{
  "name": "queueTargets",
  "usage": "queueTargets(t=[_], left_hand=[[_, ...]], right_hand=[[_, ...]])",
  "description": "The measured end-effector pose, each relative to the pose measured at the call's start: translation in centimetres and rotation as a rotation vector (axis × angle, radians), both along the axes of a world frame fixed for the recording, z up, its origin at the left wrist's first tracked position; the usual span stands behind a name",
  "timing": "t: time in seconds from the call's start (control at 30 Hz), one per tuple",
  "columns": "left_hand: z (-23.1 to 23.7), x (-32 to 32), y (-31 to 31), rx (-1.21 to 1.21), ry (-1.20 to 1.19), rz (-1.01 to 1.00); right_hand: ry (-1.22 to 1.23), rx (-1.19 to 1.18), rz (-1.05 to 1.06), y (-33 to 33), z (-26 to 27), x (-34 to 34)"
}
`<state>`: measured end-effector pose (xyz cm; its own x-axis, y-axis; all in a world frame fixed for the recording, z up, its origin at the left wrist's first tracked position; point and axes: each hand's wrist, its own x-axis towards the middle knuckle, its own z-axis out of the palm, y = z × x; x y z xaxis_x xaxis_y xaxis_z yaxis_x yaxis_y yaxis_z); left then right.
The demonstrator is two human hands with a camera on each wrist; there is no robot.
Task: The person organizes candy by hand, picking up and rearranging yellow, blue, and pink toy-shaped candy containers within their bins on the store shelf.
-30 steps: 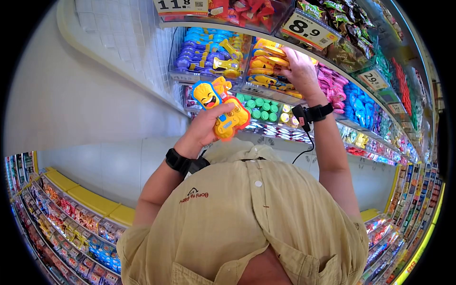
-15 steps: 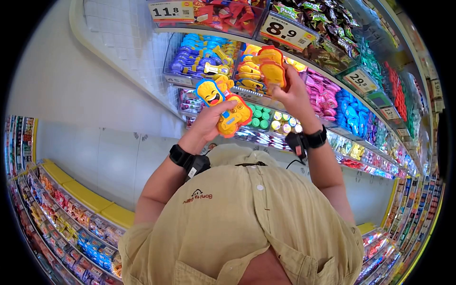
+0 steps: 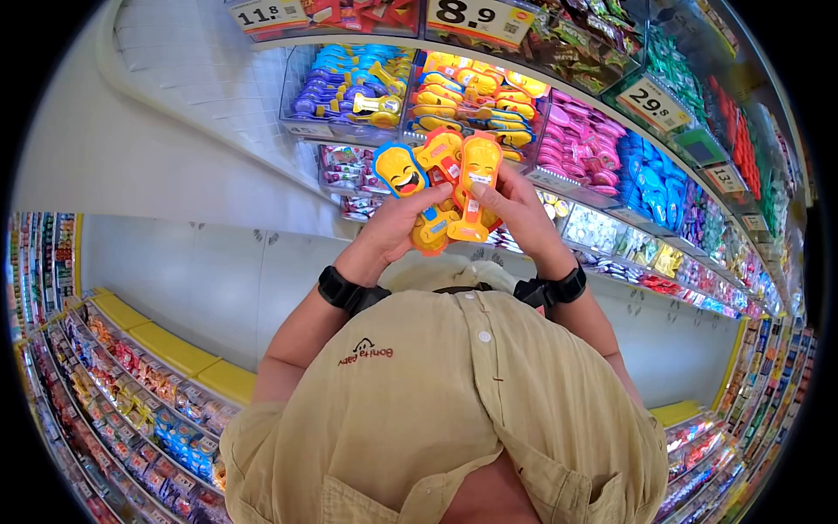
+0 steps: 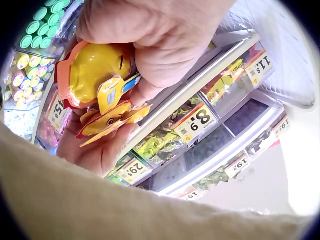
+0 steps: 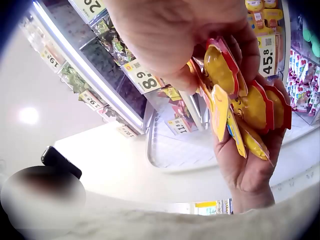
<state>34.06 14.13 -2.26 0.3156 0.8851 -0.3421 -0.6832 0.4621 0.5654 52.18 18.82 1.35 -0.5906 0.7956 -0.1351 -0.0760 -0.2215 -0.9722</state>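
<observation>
In front of the chest, both hands hold yellow smiley-face candy packs close together. My left hand (image 3: 390, 229) grips a blue-edged pack (image 3: 400, 168) with a laughing face, thumb across its front, along with orange-edged packs (image 3: 439, 150) fanned behind. My right hand (image 3: 531, 223) pinches another orange-edged pack (image 3: 480, 157), thumb on its front near a white label. These packs overlap in the head view. Seen from the right wrist, several packs (image 5: 255, 107) spread between the two hands, with the left hand (image 5: 250, 172) cupped beneath them.
Beyond the hands stands a bin of similar yellow packs (image 3: 476, 83), between bins of purple and blue packs (image 3: 340, 87) and pink packs (image 3: 580, 140). A shelf edge with price tags (image 3: 476, 19) curves above. Candy shelves (image 3: 131, 410) line the aisle behind.
My right hand has come out of the yellow bin with orange-edged packs and moved down and left to the left hand. The packs now overlap. My left hand keeps its grip.
</observation>
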Motion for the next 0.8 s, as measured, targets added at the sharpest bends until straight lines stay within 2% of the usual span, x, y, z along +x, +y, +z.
queueTargets(t=[0.03,0.17,0.27,0.37,0.57,0.7,0.8], left_hand=[[-0.1,0.3,-0.1,0.001,0.004,0.006],[-0.2,1.5,-0.5,0.000,0.004,0.040],[-0.1,2.1,-0.7,0.001,0.010,0.037],[-0.5,2.8,-0.9,0.014,0.006,0.032],[-0.8,3.5,-1.8,-0.032,-0.021,-0.024],[-0.5,3.9,-3.1,-0.048,0.005,0.006],[-0.5,3.6,-4.0,-0.068,0.036,0.007]], right_hand=[[0.059,-0.002,-0.029,-0.2,-0.1,0.1],[0.036,-0.067,-0.014,-0.6,-1.1,1.5],[-0.049,0.061,0.002,-0.5,-1.8,2.4],[-0.032,0.033,0.018,-0.6,-2.0,3.2],[-0.027,-0.083,0.094,-1.1,-2.3,4.3],[-0.111,-0.134,0.234,-1.2,-2.0,5.2],[-0.083,-0.125,0.290,-1.4,-2.4,5.0]])
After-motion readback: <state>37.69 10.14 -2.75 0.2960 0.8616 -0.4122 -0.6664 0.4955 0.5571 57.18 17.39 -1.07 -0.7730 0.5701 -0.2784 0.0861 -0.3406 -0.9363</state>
